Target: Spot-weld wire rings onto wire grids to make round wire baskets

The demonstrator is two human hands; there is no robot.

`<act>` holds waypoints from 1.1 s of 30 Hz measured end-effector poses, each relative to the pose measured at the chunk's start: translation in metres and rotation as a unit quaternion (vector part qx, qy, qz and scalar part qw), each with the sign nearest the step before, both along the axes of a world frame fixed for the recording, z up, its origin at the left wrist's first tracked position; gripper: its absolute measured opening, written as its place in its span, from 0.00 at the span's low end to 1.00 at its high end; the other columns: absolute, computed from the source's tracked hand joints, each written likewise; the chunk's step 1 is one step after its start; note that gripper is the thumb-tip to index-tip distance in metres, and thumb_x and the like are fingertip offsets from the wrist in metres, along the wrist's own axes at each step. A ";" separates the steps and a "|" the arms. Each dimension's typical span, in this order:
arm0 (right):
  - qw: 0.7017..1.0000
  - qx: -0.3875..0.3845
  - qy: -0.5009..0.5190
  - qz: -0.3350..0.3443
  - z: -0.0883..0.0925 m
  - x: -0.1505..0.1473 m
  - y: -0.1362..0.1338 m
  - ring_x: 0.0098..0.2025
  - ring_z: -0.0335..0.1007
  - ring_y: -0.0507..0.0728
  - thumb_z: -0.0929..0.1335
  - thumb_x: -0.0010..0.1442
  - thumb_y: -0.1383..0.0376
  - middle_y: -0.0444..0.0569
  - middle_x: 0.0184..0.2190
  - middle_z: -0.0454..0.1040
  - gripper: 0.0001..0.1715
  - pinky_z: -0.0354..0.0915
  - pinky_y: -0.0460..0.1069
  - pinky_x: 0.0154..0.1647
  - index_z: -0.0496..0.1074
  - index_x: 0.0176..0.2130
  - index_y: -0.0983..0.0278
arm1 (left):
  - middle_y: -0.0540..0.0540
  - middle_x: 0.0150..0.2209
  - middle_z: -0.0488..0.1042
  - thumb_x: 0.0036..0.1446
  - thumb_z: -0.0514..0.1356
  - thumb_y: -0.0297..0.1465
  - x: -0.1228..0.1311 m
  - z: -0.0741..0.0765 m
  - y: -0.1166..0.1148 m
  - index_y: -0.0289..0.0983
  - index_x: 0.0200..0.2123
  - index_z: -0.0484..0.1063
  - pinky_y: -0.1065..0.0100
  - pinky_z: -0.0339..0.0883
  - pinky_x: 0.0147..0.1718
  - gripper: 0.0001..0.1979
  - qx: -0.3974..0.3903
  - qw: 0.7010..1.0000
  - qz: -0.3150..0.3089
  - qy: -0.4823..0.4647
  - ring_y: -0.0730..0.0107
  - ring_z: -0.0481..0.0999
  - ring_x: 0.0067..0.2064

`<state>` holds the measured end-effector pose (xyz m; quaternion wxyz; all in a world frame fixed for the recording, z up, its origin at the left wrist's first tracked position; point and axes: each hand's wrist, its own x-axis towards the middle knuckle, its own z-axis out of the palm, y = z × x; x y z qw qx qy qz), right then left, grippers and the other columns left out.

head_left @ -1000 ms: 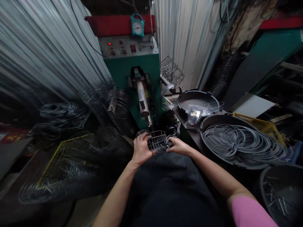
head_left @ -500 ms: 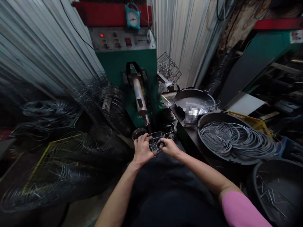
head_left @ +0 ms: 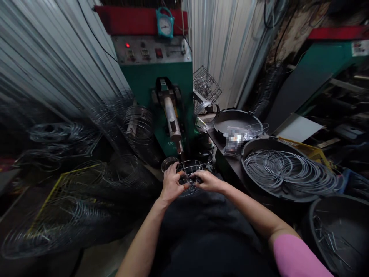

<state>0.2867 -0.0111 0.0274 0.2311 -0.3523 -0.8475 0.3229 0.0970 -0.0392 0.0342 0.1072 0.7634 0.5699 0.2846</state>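
Note:
A small round wire basket is between my hands, just below the electrode tip of a green spot-welding machine. My left hand grips its left side, with the thumb and fingers curled around the wires. My right hand is closed at the basket's right side, its fingertips pinched close to the middle wires. Whatever the right fingertips pinch is too dark and small to make out. Orange wraps show on fingers of the left hand. The lower part of the basket is partly hidden by the fingers.
On the right, a black round tray holds many wire rings. Behind it is a second pan with a plastic bag. A tub with loose wire pieces stands lower right. Stacked wire rings and a yellow-edged crate are left.
The wire basket has turned between my hands, so its curved rim now faces the machine. My right hand has shifted slightly, and the view has moved a little.

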 end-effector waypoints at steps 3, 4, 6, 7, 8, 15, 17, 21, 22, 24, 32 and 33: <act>1.000 0.019 -0.011 0.014 0.003 0.001 0.002 0.41 0.72 0.56 0.69 0.49 0.72 0.50 0.38 0.76 0.18 0.66 0.49 0.43 0.73 0.42 0.64 | 0.42 0.58 0.61 0.39 0.67 0.33 -0.001 0.000 0.000 0.39 0.29 0.73 0.50 0.55 0.55 0.10 0.003 1.000 0.003 -0.015 0.49 0.59 0.59; 0.999 0.023 -0.014 0.016 0.004 0.001 0.002 0.41 0.72 0.56 0.69 0.49 0.73 0.50 0.38 0.76 0.18 0.66 0.49 0.43 0.73 0.42 0.64 | 0.42 0.58 0.61 0.39 0.67 0.33 -0.001 -0.001 0.000 0.39 0.29 0.73 0.51 0.55 0.55 0.10 0.004 1.000 0.003 -0.018 0.50 0.59 0.59; 0.999 0.029 -0.019 0.023 0.005 0.001 0.004 0.41 0.72 0.56 0.69 0.49 0.73 0.49 0.38 0.76 0.17 0.66 0.49 0.43 0.73 0.42 0.64 | 0.40 0.58 0.61 0.40 0.67 0.33 -0.002 -0.002 0.001 0.38 0.30 0.74 0.52 0.55 0.56 0.11 0.007 1.000 0.001 -0.024 0.50 0.59 0.59; 0.999 0.032 -0.021 0.026 0.005 0.001 0.005 0.41 0.72 0.56 0.69 0.49 0.72 0.49 0.38 0.76 0.17 0.66 0.49 0.43 0.73 0.42 0.64 | 0.40 0.58 0.61 0.40 0.67 0.33 -0.002 -0.002 0.001 0.38 0.30 0.74 0.52 0.55 0.56 0.11 0.008 1.000 -0.001 -0.027 0.50 0.59 0.59; 0.999 0.034 -0.022 0.029 0.006 0.001 0.005 0.41 0.72 0.55 0.69 0.50 0.72 0.49 0.37 0.76 0.17 0.66 0.49 0.43 0.74 0.42 0.64 | 0.39 0.58 0.61 0.40 0.67 0.33 -0.002 -0.002 0.000 0.38 0.30 0.74 0.52 0.55 0.56 0.11 0.009 0.999 -0.003 -0.032 0.51 0.60 0.59; 0.998 0.050 -0.014 0.034 0.005 0.002 0.005 0.38 0.72 0.54 0.67 0.52 0.72 0.48 0.35 0.75 0.14 0.66 0.48 0.40 0.74 0.40 0.63 | 0.39 0.59 0.60 0.39 0.68 0.34 -0.004 -0.003 -0.002 0.37 0.30 0.74 0.53 0.55 0.57 0.12 -0.007 0.998 -0.008 -0.059 0.51 0.59 0.60; 0.998 0.054 -0.005 0.038 0.003 0.002 0.004 0.38 0.72 0.53 0.67 0.54 0.71 0.49 0.34 0.75 0.12 0.67 0.47 0.40 0.74 0.40 0.64 | 0.39 0.59 0.60 0.39 0.68 0.34 -0.005 -0.004 -0.002 0.38 0.30 0.74 0.52 0.54 0.57 0.12 -0.012 0.998 -0.010 -0.063 0.52 0.59 0.60; 0.997 0.067 0.007 0.043 -0.002 0.000 0.006 0.38 0.72 0.53 0.66 0.55 0.70 0.49 0.35 0.75 0.11 0.67 0.47 0.40 0.74 0.39 0.64 | 0.39 0.59 0.60 0.38 0.68 0.33 -0.008 -0.005 0.001 0.38 0.30 0.74 0.53 0.54 0.57 0.12 -0.018 0.997 -0.015 -0.075 0.52 0.58 0.60; 0.996 0.073 0.008 0.046 -0.003 -0.001 0.007 0.38 0.72 0.53 0.66 0.55 0.70 0.50 0.35 0.75 0.11 0.67 0.47 0.40 0.74 0.39 0.64 | 0.39 0.59 0.60 0.38 0.68 0.33 -0.009 -0.006 0.002 0.37 0.30 0.74 0.53 0.54 0.57 0.12 -0.017 0.997 -0.016 -0.079 0.52 0.58 0.60; 0.995 0.085 0.008 0.050 -0.004 -0.002 0.010 0.37 0.73 0.54 0.66 0.55 0.71 0.50 0.34 0.75 0.10 0.68 0.47 0.39 0.74 0.38 0.65 | 0.38 0.58 0.61 0.38 0.68 0.32 -0.011 -0.007 0.004 0.37 0.29 0.74 0.53 0.55 0.57 0.11 -0.014 0.996 -0.017 -0.088 0.52 0.59 0.60; 0.991 0.121 -0.013 0.047 -0.007 -0.014 0.026 0.36 0.74 0.54 0.67 0.53 0.73 0.51 0.34 0.75 0.10 0.69 0.47 0.37 0.74 0.37 0.65 | 0.40 0.58 0.63 0.37 0.68 0.31 -0.020 -0.007 0.017 0.38 0.28 0.74 0.52 0.59 0.55 0.11 -0.022 0.993 0.008 -0.113 0.51 0.62 0.59; 0.991 0.125 -0.010 0.048 -0.008 -0.015 0.028 0.36 0.74 0.54 0.67 0.53 0.73 0.52 0.34 0.76 0.10 0.69 0.46 0.37 0.74 0.37 0.65 | 0.40 0.58 0.63 0.37 0.68 0.31 -0.021 -0.007 0.019 0.38 0.28 0.74 0.52 0.59 0.55 0.11 -0.025 0.993 0.011 -0.115 0.51 0.62 0.59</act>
